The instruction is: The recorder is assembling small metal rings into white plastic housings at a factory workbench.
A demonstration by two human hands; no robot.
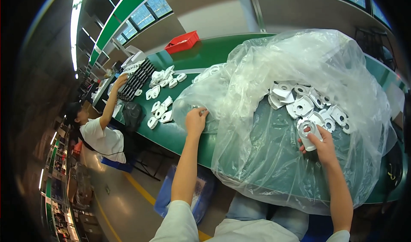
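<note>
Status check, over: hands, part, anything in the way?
Right hand: holding white part. Left hand: at clear plastic, grip unclear. Possible hindrance: that plastic, bunched around pile of white parts.

The right hand (326, 147) holds a white part (314, 142) (round-holed) near similar white pieces (306, 103).

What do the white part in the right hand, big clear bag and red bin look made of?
White part in the right hand: probably plastic, maybe painted metal; smooth, softly shiny. Big clear bag: thin plastic film, glossy, crinkled, translucent. Red bin: likely rigid plastic, evenly coloured.
</note>
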